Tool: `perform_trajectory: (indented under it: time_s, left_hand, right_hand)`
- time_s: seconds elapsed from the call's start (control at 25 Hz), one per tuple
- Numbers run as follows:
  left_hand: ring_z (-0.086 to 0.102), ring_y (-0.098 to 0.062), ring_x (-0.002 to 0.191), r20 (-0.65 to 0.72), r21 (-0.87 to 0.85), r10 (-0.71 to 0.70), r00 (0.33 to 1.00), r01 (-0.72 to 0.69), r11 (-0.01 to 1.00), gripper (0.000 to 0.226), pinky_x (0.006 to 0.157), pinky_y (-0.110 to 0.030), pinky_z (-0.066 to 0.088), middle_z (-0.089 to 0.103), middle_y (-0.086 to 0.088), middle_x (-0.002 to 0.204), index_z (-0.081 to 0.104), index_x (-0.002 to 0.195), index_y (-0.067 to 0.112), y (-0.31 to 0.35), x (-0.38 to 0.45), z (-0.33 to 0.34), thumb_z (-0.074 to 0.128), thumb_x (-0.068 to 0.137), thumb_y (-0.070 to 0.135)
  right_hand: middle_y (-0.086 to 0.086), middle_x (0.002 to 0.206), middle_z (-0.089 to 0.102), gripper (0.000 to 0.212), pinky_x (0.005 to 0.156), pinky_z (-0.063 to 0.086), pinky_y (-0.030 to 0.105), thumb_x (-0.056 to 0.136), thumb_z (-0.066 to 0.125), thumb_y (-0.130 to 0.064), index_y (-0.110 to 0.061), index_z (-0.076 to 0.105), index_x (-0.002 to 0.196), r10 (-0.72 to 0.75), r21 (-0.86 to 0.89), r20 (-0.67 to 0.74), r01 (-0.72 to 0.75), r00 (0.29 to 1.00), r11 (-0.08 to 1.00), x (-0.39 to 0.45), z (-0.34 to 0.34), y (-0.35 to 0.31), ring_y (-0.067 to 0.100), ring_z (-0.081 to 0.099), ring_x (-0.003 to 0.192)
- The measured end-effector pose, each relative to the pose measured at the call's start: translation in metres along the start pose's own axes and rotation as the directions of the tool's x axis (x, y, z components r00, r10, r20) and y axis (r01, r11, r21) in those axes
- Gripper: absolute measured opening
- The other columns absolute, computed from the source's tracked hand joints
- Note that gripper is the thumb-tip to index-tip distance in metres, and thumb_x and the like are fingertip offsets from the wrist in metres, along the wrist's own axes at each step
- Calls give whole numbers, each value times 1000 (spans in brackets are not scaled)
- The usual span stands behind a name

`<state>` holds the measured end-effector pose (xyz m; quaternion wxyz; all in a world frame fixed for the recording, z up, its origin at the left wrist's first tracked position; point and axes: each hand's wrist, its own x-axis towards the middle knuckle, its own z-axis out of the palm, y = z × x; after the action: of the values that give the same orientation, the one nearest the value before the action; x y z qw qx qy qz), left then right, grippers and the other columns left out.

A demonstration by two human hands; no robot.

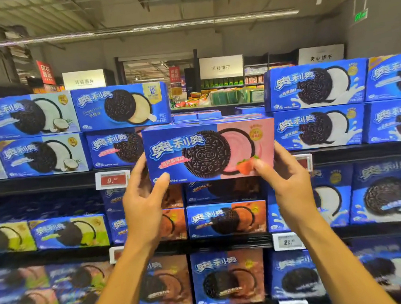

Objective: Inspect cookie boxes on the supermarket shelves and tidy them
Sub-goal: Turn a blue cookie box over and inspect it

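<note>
At the far left of the top shelf [39, 181], coconut cookie boxes [30, 115] stand two high, their fronts blue and pale with a dark biscuit printed on each. Just right of them sits a box with a cream-coloured biscuit [121, 106], stacked on a strawberry box on the shelf [115, 147] that is partly hidden. Below that, a red and white price tag [112, 179] is clipped to the shelf edge. The left hand [143, 205] grips the lower left corner of the strawberry cookie box [209, 150], thumb across the front and fingers wrapped behind the side. This box is held up in front of the top shelf, level and facing the camera, its left part blue and its right part pink, with a strawberry drawn near the bottom. The right hand [288, 180] grips the lower right corner in the same manner, thumb on the front by the strawberry. Under the held box, chocolate boxes [226, 218] fill the middle shelf. To the right, milk-splash boxes [315, 86] stand two high on the top shelf, and another price tag [287, 241] hangs on the middle shelf edge.
</note>
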<state>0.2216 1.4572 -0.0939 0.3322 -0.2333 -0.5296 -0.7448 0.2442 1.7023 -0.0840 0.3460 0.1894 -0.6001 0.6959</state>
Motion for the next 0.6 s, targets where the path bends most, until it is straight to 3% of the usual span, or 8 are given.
perform_trajectory:
  time_s: [0.12, 0.2, 0.28, 0.36, 0.48, 0.6]
  left_hand:
    - [52, -27, 132, -1, -6, -65, 998, 65, 998, 55, 110, -55, 39, 59, -6, 139, 51, 139, 17, -5, -11, -11, 65, 87, 5]
    - [57, -22, 126, 21, -2, -107, 994, 107, 994, 49, 106, -47, 45, 64, 1, 133, 58, 132, 24, -7, -20, -15, 67, 86, 12]
    - [63, -15, 115, 8, -42, -162, 987, 162, 986, 42, 93, -33, 54, 69, 7, 123, 64, 122, 30, -8, -29, -15, 74, 83, 20]
    - [67, -8, 102, -11, -106, -229, 973, 227, 968, 39, 78, -23, 56, 73, 10, 114, 63, 122, 26, -11, -39, -16, 67, 84, 24]
    - [67, -6, 97, 4, -139, -307, 952, 304, 942, 34, 69, -22, 56, 72, 7, 117, 59, 131, 18, -15, -50, -18, 48, 99, 23]
    - [65, -12, 102, 31, -192, -333, 943, 332, 923, 35, 71, -28, 57, 68, 1, 125, 64, 126, 21, -15, -56, -20, 38, 103, 24]
  right_hand:
    - [5, 117, 74, 57, 97, 52, 37, 77, 79, -31, -13, 63, 129, 88, 9, 4, -88, 996, 996, -17, -6, 9, 20, 68, 109]
    - [-3, 107, 75, 47, 92, 53, 38, 75, 82, -28, -19, 66, 118, 130, 25, -23, -129, 991, 991, -25, -7, 15, 16, 68, 101]
    - [-10, 99, 74, 41, 85, 54, 35, 73, 80, -31, -24, 65, 111, 164, 61, -40, -162, 986, 985, -32, -8, 18, 10, 68, 93]
    - [-12, 96, 74, 41, 78, 56, 30, 74, 83, -29, -29, 65, 110, 198, 103, -31, -194, 980, 976, -37, -8, 20, 8, 69, 88]
    - [-15, 95, 73, 29, 78, 57, 29, 79, 75, -36, -41, 70, 107, 248, 119, -43, -241, 968, 963, -43, -11, 24, 4, 69, 88]
    - [-10, 101, 74, 37, 83, 55, 34, 77, 74, -45, -34, 70, 112, 290, 144, -59, -279, 955, 949, -49, -11, 22, 6, 70, 94]
